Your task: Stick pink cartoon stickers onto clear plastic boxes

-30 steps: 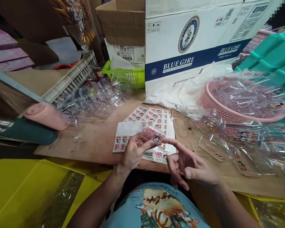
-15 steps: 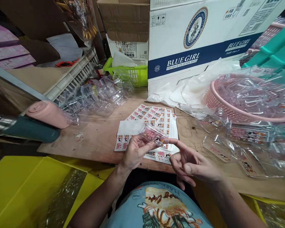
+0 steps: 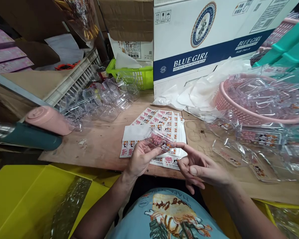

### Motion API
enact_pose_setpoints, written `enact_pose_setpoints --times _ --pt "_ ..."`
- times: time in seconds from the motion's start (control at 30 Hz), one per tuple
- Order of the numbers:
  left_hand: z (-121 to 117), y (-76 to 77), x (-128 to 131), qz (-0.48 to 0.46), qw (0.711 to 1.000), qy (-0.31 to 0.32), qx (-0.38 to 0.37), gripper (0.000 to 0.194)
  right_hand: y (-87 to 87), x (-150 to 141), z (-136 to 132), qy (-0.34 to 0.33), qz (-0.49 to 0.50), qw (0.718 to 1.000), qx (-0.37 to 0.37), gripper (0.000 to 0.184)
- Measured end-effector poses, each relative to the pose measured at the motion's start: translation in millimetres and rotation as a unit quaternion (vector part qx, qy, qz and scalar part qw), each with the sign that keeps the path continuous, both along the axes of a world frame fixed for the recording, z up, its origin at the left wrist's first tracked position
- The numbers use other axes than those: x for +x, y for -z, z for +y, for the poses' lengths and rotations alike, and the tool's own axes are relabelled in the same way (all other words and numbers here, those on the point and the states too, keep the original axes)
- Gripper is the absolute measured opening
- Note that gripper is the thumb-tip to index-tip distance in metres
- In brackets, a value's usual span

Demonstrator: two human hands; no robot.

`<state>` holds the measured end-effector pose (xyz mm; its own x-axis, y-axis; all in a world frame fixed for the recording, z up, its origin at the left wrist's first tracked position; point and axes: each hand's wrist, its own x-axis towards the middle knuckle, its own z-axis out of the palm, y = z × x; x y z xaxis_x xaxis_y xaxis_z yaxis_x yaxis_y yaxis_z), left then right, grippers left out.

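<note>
A small clear plastic box bears a pink sticker with cartoon cats. My left hand pinches it by its left side, thumb in front. At the box's right end the outstretched index finger of my right hand touches the edge. The thumb and other fingers of that hand are loosely bent and apart, with nothing in them. Beneath the box lie overlapping sticker sheets printed with the same cats and pink lettering. A blank white strip shows on the front sheet.
Clear plastic boxes lie heaped at back left. On the right, a pink basket holds many more, with stickered boxes before it. A green bottle and pink cup lie left. A white carton stands behind.
The view has shifted slightly. Both hands keep nearly the same pose on the plastic box, with the right index finger still at its right end.
</note>
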<state>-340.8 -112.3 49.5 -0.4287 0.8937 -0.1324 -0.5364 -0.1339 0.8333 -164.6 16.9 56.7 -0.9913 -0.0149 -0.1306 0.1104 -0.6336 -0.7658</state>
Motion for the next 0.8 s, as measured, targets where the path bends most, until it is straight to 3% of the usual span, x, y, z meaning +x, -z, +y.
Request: enact_pose_setpoints --times 0.63,0.8 --pt "-0.7 -0.4 -2.0 -0.005 1.0 -0.002 0.01 0.024 -3.7 -5.5 -2.9 0.026 -0.034 0.999 0.033 0.074" --pt "1.1 1.5 -0.1 -0.038 0.999 -0.027 0.005 0.013 -7.2 -9.7 -5.9 0.039 -0.042 0.997 0.06 0.075"
